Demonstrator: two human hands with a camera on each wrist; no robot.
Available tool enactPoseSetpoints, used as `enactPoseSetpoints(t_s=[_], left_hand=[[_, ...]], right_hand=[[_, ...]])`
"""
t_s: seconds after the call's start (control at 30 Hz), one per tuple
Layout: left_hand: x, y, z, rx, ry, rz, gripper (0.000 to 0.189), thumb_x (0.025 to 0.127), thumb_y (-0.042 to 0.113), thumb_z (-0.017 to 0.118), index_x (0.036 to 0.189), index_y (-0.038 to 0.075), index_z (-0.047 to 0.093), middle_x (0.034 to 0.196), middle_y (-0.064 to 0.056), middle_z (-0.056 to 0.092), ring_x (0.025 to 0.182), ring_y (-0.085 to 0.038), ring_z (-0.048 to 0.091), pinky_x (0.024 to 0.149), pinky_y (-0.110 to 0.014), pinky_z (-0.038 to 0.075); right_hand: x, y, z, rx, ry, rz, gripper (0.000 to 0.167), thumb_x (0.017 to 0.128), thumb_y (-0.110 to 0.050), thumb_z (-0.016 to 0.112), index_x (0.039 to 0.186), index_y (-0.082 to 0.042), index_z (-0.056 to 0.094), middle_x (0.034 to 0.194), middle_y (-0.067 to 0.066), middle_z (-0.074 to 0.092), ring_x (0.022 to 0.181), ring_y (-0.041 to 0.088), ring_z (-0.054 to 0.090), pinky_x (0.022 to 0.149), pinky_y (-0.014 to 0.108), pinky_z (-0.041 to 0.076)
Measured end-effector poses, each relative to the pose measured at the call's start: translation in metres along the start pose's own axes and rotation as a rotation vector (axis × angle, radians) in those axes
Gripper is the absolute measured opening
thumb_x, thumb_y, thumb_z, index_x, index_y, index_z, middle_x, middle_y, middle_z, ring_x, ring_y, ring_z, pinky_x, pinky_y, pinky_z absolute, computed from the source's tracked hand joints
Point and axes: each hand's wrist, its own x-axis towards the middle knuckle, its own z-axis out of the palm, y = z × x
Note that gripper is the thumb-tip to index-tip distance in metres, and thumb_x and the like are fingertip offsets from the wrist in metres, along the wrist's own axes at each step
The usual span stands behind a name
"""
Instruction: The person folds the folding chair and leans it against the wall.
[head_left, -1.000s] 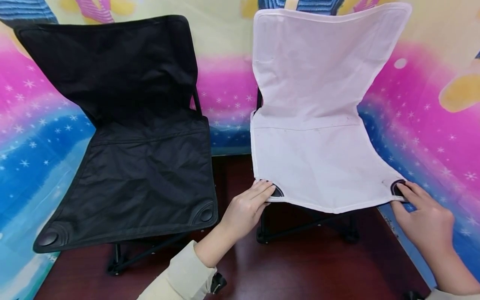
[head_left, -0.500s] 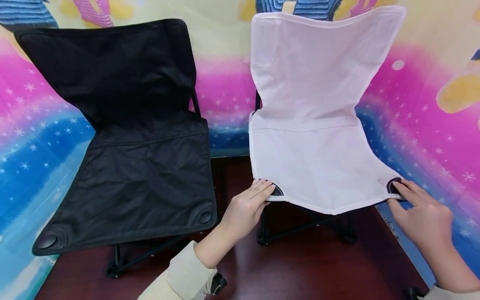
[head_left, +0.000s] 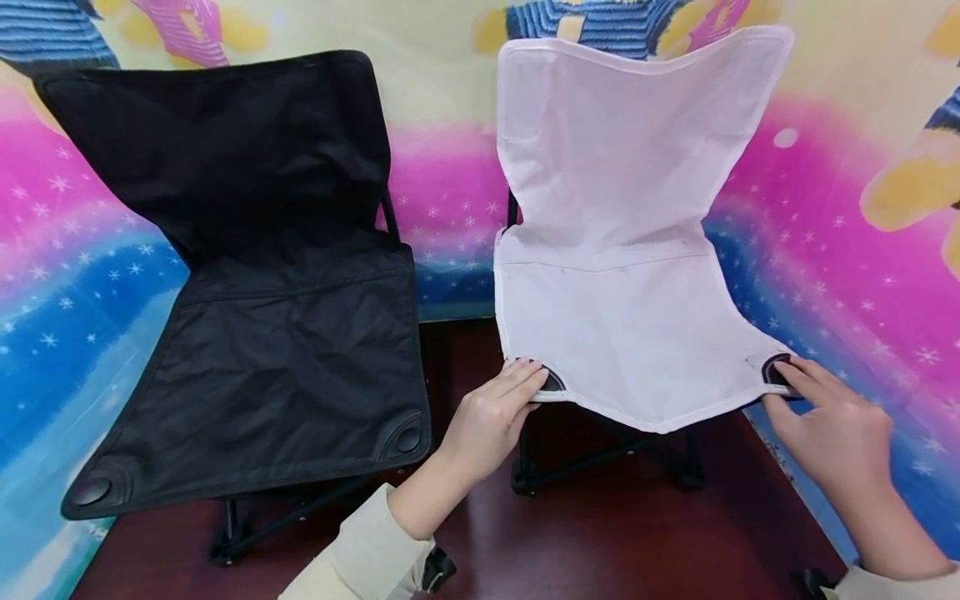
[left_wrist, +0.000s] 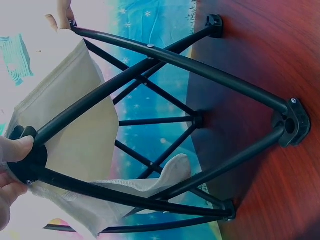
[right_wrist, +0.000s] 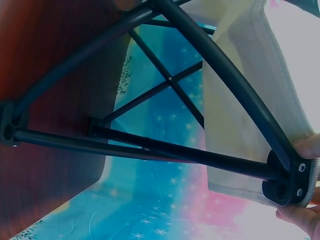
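Note:
A white folding chair [head_left: 600, 325] with a fabric seat and back stands on the right in the head view. My left hand [head_left: 483, 425] grips its front left corner, fingers on top over the black patch. At the front right corner, my right hand [head_left: 840, 433] holds the other patch the same way. The front edge sags between them. In the left wrist view, my thumb lies against the black corner bracket [left_wrist: 32, 157] where two tubes meet. Crossed black legs [right_wrist: 170, 80] show under the seat in the right wrist view, beside the gripped right bracket [right_wrist: 287, 177].
A black folding chair [head_left: 300, 350] stands unfolded close on the left, its front right corner near my left forearm. Both chairs are on a dark red-brown glossy surface [head_left: 585, 533]. A colourful printed backdrop [head_left: 847, 250] rises behind and to the right.
My right hand has moved a little left with its corner, bringing the front corners closer together. The front edge dips slightly more. The head view has tilted up slightly; my left hand keeps its grip.

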Motion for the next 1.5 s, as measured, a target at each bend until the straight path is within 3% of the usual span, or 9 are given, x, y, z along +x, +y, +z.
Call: enactPoseSetpoints(t_s=[0.3,0.6,0.73,0.8,0.93,1.03,1.13,1.23,1.5], left_hand=[[0.001,-0.001,-0.005,0.019,0.000,0.001,0.035,0.072,0.003,0.067,0.107,0.003,0.061,0.110,-0.008,0.058,0.107,-0.015,0.050,0.092,-0.022,0.032],[0.003,-0.001,-0.009,0.036,0.009,-0.003,0.036,0.072,0.003,0.067,0.107,0.003,0.061,0.111,-0.008,0.057,0.107,-0.016,0.049,0.093,-0.022,0.032],[0.005,-0.001,-0.011,0.043,0.022,0.001,0.036,0.071,0.003,0.068,0.107,0.003,0.061,0.110,-0.008,0.058,0.107,-0.016,0.049,0.093,-0.022,0.032],[0.007,0.000,-0.011,0.043,0.026,0.010,0.036,0.072,0.003,0.068,0.107,0.003,0.061,0.110,-0.008,0.058,0.107,-0.016,0.049,0.093,-0.022,0.032],[0.011,0.001,-0.009,0.048,0.022,0.029,0.036,0.072,0.003,0.067,0.108,0.003,0.060,0.110,-0.008,0.057,0.107,-0.017,0.049,0.093,-0.022,0.031],[0.013,0.003,-0.010,0.056,0.024,0.029,0.036,0.072,0.003,0.067,0.107,0.003,0.061,0.110,-0.008,0.058,0.107,-0.016,0.049,0.094,-0.021,0.030],[0.014,0.004,-0.011,0.065,0.034,0.024,0.036,0.072,0.002,0.068,0.107,0.003,0.061,0.110,-0.008,0.058,0.107,-0.016,0.049,0.094,-0.021,0.030],[0.017,0.006,-0.011,0.074,0.040,0.029,0.035,0.072,0.003,0.067,0.107,0.003,0.061,0.109,-0.008,0.058,0.107,-0.016,0.049,0.094,-0.021,0.030],[0.020,0.008,-0.010,0.087,0.050,0.038,0.034,0.072,0.003,0.067,0.106,0.004,0.061,0.109,-0.007,0.058,0.106,-0.015,0.050,0.094,-0.020,0.029]], right_hand=[[0.005,-0.007,0.004,0.012,0.008,0.001,0.036,0.068,-0.013,0.056,0.098,0.007,0.062,0.101,0.023,0.057,0.028,0.008,0.023,0.031,0.023,0.011],[0.010,-0.013,0.007,0.037,0.016,0.011,0.036,0.068,-0.014,0.053,0.096,0.007,0.063,0.100,0.023,0.057,0.032,-0.008,0.014,0.031,0.024,0.011],[0.013,-0.017,0.008,0.037,0.010,0.022,0.036,0.068,-0.012,0.054,0.097,0.008,0.062,0.101,0.024,0.057,0.031,0.008,0.034,0.030,0.025,0.012],[0.014,-0.019,0.007,0.032,0.005,0.041,0.035,0.068,-0.010,0.055,0.097,0.009,0.062,0.101,0.026,0.056,0.043,0.024,0.050,0.030,0.026,0.013],[0.015,-0.021,0.004,0.016,0.006,0.067,0.035,0.067,-0.007,0.055,0.096,0.011,0.061,0.101,0.027,0.055,0.069,0.044,0.054,0.029,0.027,0.015],[0.017,-0.022,0.003,0.012,0.015,0.053,0.035,0.067,-0.008,0.055,0.095,0.011,0.061,0.099,0.028,0.056,0.048,0.035,0.050,0.029,0.027,0.015],[0.020,-0.023,0.003,0.017,0.019,0.036,0.035,0.067,-0.009,0.054,0.094,0.011,0.062,0.098,0.028,0.056,0.030,0.018,0.032,0.029,0.026,0.015],[0.023,-0.024,0.002,0.025,0.013,0.033,0.034,0.067,-0.007,0.054,0.094,0.012,0.061,0.098,0.029,0.055,0.028,0.011,0.024,0.029,0.026,0.016],[0.028,-0.032,0.000,0.042,0.011,0.039,0.034,0.066,-0.006,0.054,0.093,0.014,0.061,0.097,0.030,0.055,0.029,0.019,0.032,0.029,0.026,0.017]])
